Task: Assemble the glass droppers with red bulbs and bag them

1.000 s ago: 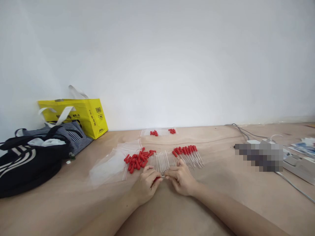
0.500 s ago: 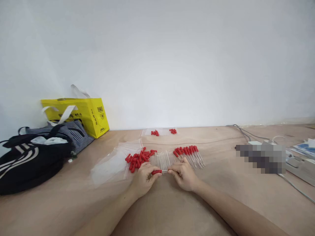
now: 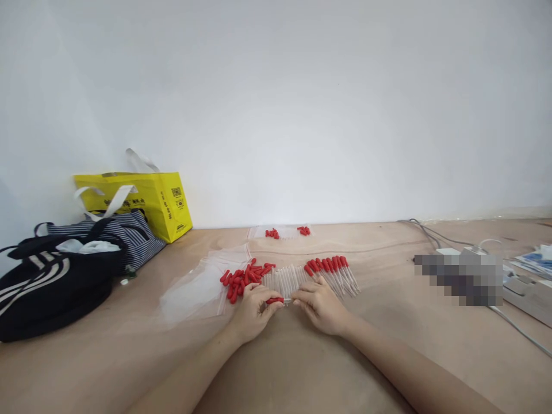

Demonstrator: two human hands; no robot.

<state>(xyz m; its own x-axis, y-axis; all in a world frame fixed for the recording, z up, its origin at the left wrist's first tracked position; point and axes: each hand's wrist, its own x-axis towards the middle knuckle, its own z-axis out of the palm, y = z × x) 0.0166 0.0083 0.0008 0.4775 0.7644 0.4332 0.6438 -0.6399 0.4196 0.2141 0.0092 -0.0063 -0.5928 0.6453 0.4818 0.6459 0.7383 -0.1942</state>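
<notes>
My left hand (image 3: 255,310) pinches a red rubber bulb (image 3: 275,300) between thumb and fingers. From the bulb's right end a clear glass tube (image 3: 288,301) reaches my right hand (image 3: 319,306), whose fingertips are closed on it. Just beyond my hands lies a row of clear tubes (image 3: 288,279). A pile of loose red bulbs (image 3: 236,283) rests to the left of that row, partly on a clear plastic bag (image 3: 196,290). On the right are several droppers with red bulbs fitted (image 3: 335,265), their tubes pointing toward me.
Near the wall lies another clear bag (image 3: 288,231) with small red bulbs and tubes. A yellow bag (image 3: 175,210), a striped bag (image 3: 142,241) and a black bag (image 3: 56,293) stand at left. Cables (image 3: 426,230), a blurred-out object (image 3: 466,279) and papers (image 3: 537,261) are at right.
My right hand has shifted very slightly left along the tube, closer to the red bulb. My left hand has kept its grip on the bulb.
</notes>
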